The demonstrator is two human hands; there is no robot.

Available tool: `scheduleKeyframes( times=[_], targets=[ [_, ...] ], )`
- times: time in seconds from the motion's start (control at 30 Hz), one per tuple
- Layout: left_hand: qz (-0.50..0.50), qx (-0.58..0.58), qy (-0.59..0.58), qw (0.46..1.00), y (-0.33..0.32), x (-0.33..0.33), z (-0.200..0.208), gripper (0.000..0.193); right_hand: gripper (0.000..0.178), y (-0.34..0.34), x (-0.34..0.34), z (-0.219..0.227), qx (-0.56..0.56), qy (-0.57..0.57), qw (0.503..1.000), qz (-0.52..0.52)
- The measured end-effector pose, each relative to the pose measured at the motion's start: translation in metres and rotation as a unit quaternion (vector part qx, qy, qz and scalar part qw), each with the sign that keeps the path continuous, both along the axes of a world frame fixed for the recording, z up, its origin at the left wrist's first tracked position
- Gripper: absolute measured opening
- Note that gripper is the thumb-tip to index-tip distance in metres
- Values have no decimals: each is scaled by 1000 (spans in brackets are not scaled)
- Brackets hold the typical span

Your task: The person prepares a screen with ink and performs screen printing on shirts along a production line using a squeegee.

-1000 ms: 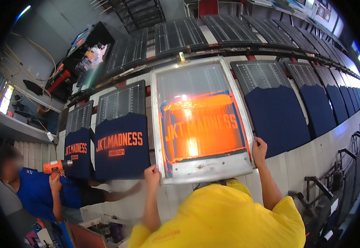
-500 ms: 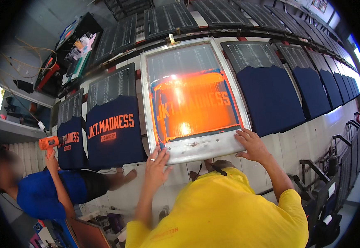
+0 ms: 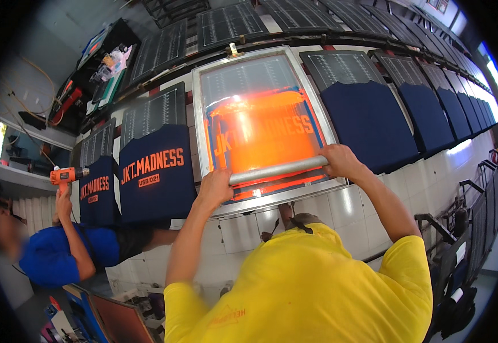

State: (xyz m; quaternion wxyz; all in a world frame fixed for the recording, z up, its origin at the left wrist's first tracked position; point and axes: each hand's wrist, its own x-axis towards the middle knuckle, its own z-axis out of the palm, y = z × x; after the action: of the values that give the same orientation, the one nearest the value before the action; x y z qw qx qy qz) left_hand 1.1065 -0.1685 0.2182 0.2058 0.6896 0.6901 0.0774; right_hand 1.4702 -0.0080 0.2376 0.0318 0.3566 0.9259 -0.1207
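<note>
Head view, both hands (image 3: pixel 216 187) grip squeegee (image 3: pixel 278 170), blade edge hidden in orange ink (image 3: pixel 260 137)

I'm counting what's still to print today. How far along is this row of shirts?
Two navy shirts at the left already carry orange lettering. In hand: the left hand and right hand hold a squeegee at the near end of the ink-covered screen frame. The plain navy shirts to the right remain unprinted.
</note>
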Motion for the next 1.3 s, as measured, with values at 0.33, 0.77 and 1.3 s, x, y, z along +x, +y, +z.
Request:
scheduleKeyframes(
  times=[0.33,0.77,1.3],
  targets=[
    [35,88,-43,995,-47,27,-10,38,31,-47,22,-6,45,84,995,5],
    [32,204,30,978,20,4,-53,42,46,38,0,-38,109,113,986,53],
    [45,172,12,984,165,-63,-47,34,19,199,-84,-28,81,17,996,19]
  ],
)
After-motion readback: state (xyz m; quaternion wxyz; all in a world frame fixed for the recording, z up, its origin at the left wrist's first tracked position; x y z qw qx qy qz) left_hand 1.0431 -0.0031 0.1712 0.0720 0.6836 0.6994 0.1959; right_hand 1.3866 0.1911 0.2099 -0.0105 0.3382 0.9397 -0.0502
